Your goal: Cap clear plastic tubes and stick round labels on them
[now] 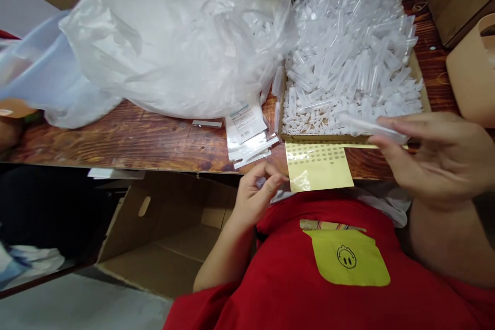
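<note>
Between your right fingers (390,131) sits a clear, smooth plastic tube (371,126); just beyond them, a matt cardboard tray (419,82) holds glossy translucent tubes (348,56). Near your left fingers (270,183) lies a shiny yellow sticker sheet (319,165) on the varnished, grainy wooden counter (135,139). Farther off you see a thin, crinkled plastic bag (162,46).

Bright, even light w/ soft shadows; right hand (436,160) motion-blurred; edges bent by wide-angle distortion.

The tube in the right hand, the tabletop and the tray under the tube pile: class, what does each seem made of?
The tube in the right hand: apparently clear plastic, translucent and glossy. The tabletop: wood or wood-look laminate, with dark swirling grain and sheen. The tray: probably cardboard, with a matte brown edge.
</note>
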The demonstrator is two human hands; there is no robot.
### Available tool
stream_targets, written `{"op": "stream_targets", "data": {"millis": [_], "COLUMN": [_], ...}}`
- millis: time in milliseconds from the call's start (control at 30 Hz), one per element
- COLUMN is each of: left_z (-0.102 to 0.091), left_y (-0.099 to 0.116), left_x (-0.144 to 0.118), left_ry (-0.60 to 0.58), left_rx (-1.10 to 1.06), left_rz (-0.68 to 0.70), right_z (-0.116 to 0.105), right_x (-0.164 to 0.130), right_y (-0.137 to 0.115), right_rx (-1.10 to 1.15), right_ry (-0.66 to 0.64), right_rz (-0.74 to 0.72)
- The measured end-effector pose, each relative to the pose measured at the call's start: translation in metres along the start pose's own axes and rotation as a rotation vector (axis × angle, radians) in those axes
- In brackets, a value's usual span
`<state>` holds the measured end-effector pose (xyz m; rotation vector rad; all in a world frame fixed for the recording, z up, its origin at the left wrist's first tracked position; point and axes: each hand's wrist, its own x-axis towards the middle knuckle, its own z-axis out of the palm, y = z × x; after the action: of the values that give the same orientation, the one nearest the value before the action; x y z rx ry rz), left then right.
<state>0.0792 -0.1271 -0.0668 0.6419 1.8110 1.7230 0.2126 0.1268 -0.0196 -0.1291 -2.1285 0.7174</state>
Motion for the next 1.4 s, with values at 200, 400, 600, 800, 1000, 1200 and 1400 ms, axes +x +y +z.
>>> {"op": "stream_targets", "data": {"millis": [200,400,600,800,1000,1200,1400], "left_z": [-0.002,0.025,0.054,0.074,0.085,0.094,0.099], "left_y": [-0.013,-0.029,-0.023,-0.009,0.001,0.001,-0.007], "left_x": [-0.022,-0.027,-0.015,-0.008,0.001,0.006,-0.001], "left_ry": [0.204,0.01,-0.149,-0.084,-0.003,0.061,0.161], "left_rx": [0.302,-0.016,-0.273,-0.246,-0.199,-0.203,-0.272], "left_rz": [-0.119,-0.401,-0.497,-0.395,-0.318,-0.418,-0.399], "right_z": [-0.014,-0.019,-0.004,0.015,0.014,0.019,0.017], "right_x": [-0.002,-0.008,-0.027,-0.053,-0.061,-0.067,-0.069], "right_y": [0.035,0.043,0.021,0.005,0.008,0.007,0.0], "right_rx": [-0.564,-0.727,-0.597,-0.343,-0.204,-0.162,-0.098], "right_ry": [-0.028,-0.068,-0.163,-0.468,-0.439,-0.361,-0.417], "right_rz": [-0.406,-0.339,-0.392,-0.314,-0.244,-0.349,-0.384]}}
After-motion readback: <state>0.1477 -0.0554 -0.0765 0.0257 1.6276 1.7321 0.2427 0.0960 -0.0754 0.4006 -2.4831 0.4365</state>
